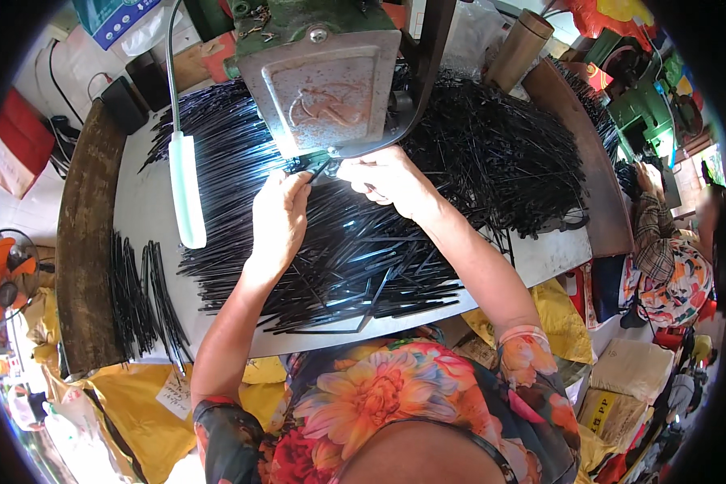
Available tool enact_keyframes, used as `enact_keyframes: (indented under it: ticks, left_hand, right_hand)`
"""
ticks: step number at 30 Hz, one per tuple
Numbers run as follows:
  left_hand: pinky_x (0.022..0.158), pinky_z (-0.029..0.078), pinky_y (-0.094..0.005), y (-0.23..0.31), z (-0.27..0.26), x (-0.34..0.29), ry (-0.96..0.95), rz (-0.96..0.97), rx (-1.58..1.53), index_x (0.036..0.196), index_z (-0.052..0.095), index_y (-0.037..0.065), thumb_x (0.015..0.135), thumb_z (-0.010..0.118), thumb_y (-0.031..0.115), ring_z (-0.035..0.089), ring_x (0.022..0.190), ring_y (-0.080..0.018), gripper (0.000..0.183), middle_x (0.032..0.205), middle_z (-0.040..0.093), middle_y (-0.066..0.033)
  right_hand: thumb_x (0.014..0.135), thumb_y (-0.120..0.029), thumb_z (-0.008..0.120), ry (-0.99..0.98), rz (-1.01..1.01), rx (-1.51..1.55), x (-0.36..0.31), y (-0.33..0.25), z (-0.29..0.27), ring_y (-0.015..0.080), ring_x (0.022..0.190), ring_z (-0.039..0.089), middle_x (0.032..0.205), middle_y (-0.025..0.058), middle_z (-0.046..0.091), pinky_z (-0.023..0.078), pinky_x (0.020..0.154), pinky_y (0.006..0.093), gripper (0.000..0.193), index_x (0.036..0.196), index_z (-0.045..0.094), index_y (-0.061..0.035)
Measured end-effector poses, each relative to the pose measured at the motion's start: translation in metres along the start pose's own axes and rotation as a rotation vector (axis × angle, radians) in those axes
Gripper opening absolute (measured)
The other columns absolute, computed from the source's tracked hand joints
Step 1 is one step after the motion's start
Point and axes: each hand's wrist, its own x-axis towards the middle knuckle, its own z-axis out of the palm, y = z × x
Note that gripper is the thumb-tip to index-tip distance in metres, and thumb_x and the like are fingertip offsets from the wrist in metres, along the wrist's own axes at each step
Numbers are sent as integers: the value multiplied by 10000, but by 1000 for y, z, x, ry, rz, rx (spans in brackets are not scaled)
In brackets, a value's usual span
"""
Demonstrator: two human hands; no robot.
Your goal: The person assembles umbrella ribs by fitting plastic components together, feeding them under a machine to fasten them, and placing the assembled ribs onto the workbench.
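Below the head of a green machine (323, 93) with a rusty, worn cover plate, both my hands work close together under a bright light. My left hand (281, 214) is closed, pinching the end of a thin black strip (321, 169) that slants up toward the machine's lower end. To the right of that strip, my right hand (389, 181) is curled with its fingertips pressed together at the machine's metal parts; whatever it holds is too small to make out. Many loose black strips (363, 274) spread over the white tabletop (145, 189) beneath and around my hands.
A lit white lamp (187, 192) hangs left of the machine. Tangled black strips (500, 153) heap at the right, and small bundles (141, 298) lie at the left. Curved boards (89, 242) edge the table. Another person's hand (649, 179) is at a green machine, far right.
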Motion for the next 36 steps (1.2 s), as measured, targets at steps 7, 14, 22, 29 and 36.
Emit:
enact_keyframes:
  ticks: [7,14,22,29,36]
  left_hand:
    - [542,416,-323,4,-1,1,-17,43,169,887,585,-1,771,545,38,521,613,-254,129,725,492,-130]
    - [513,429,-319,4,-1,-1,-27,114,335,914,570,8,781,532,63,530,579,-256,149,727,492,-137]
    - [568,440,-321,30,-6,-9,-187,-64,-100,848,584,-25,771,548,82,554,619,-270,137,718,543,-150]
    - [582,431,-304,21,-84,-21,-157,-191,-21,795,586,0,737,584,37,557,644,-254,69,711,555,-121]
    - [604,402,-318,-6,-93,-57,-293,59,388,789,534,-12,692,598,-13,502,698,-232,116,718,483,-87]
  right_hand:
    - [784,-152,570,34,5,5,2,3,1,11,418,341,547,-33,435,212,342,151,137,702,552,-43]
    - [783,-142,566,-3,7,31,2,6,-3,10,420,335,562,-29,438,212,348,143,120,737,558,-32]
    - [798,-145,535,-68,29,158,-2,10,4,12,422,329,577,-26,447,213,353,152,139,761,576,-17]
    - [799,-90,522,-56,113,112,-12,-5,-10,13,384,289,549,-25,421,208,338,158,141,848,588,24]
    - [826,-122,528,30,122,158,-19,-2,-22,7,385,306,549,-14,446,223,337,151,174,882,582,33]
